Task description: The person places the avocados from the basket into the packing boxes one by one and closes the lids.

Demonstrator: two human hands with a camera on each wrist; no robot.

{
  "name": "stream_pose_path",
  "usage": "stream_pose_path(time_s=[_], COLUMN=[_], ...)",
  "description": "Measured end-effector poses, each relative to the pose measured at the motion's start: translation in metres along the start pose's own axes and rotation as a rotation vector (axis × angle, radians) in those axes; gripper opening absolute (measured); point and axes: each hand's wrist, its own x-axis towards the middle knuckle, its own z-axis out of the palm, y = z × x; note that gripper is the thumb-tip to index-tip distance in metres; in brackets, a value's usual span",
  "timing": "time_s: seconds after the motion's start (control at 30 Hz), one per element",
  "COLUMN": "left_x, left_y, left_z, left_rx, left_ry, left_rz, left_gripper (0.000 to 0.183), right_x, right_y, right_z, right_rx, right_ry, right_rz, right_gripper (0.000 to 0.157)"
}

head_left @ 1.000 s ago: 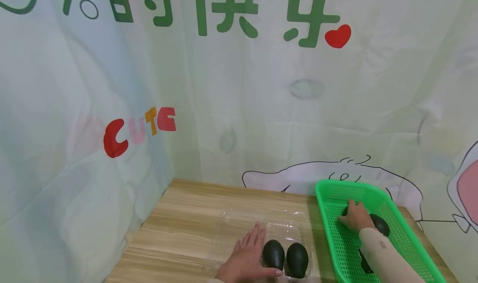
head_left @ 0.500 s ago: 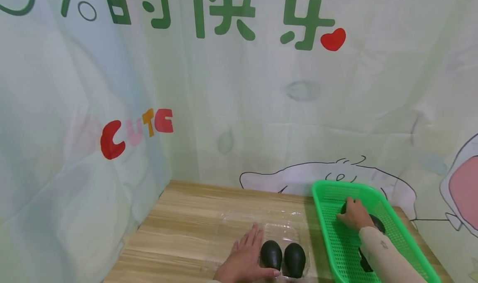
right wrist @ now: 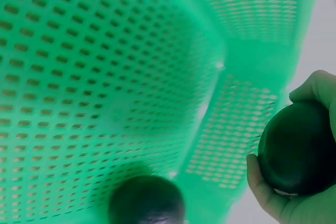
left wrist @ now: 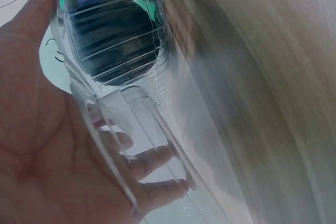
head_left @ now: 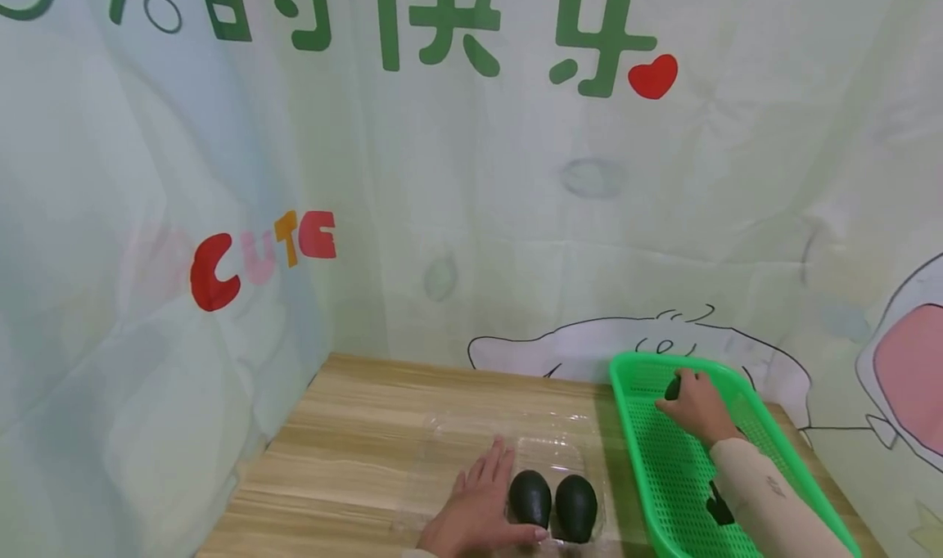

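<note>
Several dark ovals, woodgrain table, printed backdrop

Table before you, backdrop behind. Basket right of container. Two ovoids in container's near right, right of your left hand. Your right hand, at basket's far end, has a third ovoid; another ovoid lies inside.

The egg-shaped things are near-black, the box colourless and clear, the basket bright green and slotted in rows. Streaked grain marks the light-brown worktop; the pale green backdrop bears green characters and a red heart.
</note>
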Motion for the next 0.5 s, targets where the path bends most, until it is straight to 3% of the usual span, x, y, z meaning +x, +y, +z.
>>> stream_pose_path(time_s=[0.5], left_x=[-0.001], left_y=[0.002], left_z=[-0.001], left_rx=[-0.001], left_ry=[0.042], left_rz=[0.023], left_gripper=[0.123], right_x=[-0.035], right_y=[-0.04], right_z=[-0.019], right_rx=[0.057], right_ry=[0.09], right_rz=[0.003], right_gripper=[0.072])
